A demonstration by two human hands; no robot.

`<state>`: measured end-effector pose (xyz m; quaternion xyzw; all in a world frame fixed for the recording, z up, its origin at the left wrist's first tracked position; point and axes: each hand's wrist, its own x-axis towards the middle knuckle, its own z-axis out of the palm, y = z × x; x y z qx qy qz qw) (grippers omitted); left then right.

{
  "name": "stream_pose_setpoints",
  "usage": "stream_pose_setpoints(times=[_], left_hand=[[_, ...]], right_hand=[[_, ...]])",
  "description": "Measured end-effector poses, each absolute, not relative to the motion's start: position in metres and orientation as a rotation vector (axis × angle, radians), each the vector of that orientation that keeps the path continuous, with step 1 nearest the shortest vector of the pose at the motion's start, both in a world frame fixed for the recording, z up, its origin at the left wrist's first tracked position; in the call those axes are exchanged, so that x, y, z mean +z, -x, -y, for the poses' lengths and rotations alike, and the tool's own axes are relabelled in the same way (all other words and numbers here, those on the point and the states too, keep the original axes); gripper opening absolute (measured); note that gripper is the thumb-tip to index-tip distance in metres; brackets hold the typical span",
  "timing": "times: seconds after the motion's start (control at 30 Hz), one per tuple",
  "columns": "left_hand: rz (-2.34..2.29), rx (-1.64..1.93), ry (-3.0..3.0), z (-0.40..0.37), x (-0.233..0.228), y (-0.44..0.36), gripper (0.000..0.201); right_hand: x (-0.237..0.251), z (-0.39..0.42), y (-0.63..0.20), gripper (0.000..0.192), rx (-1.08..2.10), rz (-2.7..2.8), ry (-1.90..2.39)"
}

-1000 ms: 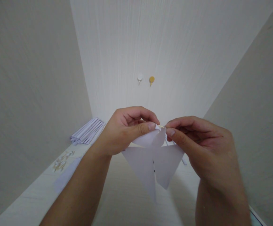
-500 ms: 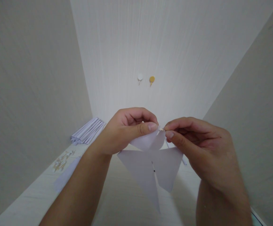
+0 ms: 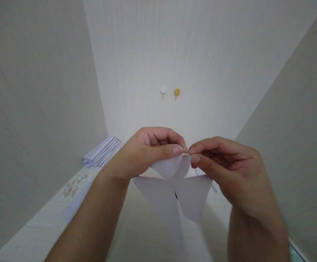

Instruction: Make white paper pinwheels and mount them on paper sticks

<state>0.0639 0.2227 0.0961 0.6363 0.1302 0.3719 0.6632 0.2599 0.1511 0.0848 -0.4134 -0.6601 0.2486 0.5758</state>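
Pale wood-grain walls (image 3: 202,47) fill most of the frame, closing in from the left, the right and the far end, and a light desk (image 3: 38,229) runs along the bottom. Both forearms come up from the lower edge and meet at the centre. Between them hangs a white folded paper (image 3: 172,191), held in the air above the desk just below the middle of the frame, with pointed flaps spreading downward and two curled corners drawn up to a single point. The left hand (image 3: 144,154) is closed in a pinch, thumb and forefinger pressed on those gathered corners. The right hand (image 3: 226,169) is pinched shut too, its fingertips touching the same spot from the other side; whatever thin thing it may grip there is too small to make out. At the left, where desk meets wall, lies a bundle of rolled white paper (image 3: 101,152). Below it, near the lower left, sits a scatter of small pale bits (image 3: 72,186), too blurred to identify. Smallest, on the far wall above the hands, are a white hook (image 3: 163,90) and a yellow hook (image 3: 177,92), side by side.
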Motion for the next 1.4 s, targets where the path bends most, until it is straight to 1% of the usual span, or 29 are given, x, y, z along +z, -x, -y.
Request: stream_pose_setpoints(times=[0.13, 0.27, 0.63, 0.77, 0.93, 1.1, 1.4], left_hand=[[-0.298, 0.948, -1.454, -0.2225, 0.093, -0.0653, 0.005], [-0.308, 1.046, -1.483, -0.2226, 0.0909, -0.066, 0.011], [-0.369, 1.056, -1.61, -0.2235, 0.0887, -0.0662, 0.004], [-0.446, 1.157, -1.772, -0.2254, 0.0858, -0.0633, 0.009], [-0.569, 1.317, -2.044, -0.2229, 0.088, -0.0647, 0.003], [-0.612, 1.311, -2.194, -0.2187, 0.0917, -0.066, 0.005], [-0.647, 1.23, -2.526, -0.2155, 0.0914, -0.0618, 0.009]], right_hand=[[0.0862, -0.1509, -0.2579, 0.004, 0.582, 1.537, 0.986], [0.0871, -0.1517, -0.255, 0.005, 0.573, 1.527, 0.976], [0.0846, -0.1542, -0.2534, 0.006, 0.574, 1.487, 0.971], [0.0821, -0.1569, -0.2548, 0.007, 0.517, 1.454, 0.955], [0.0816, -0.1573, -0.2554, 0.007, 0.483, 1.468, 0.981], [0.0829, -0.1565, -0.2561, 0.007, 0.445, 1.512, 1.03], [0.0816, -0.1573, -0.2558, 0.008, 0.496, 1.549, 1.059]])
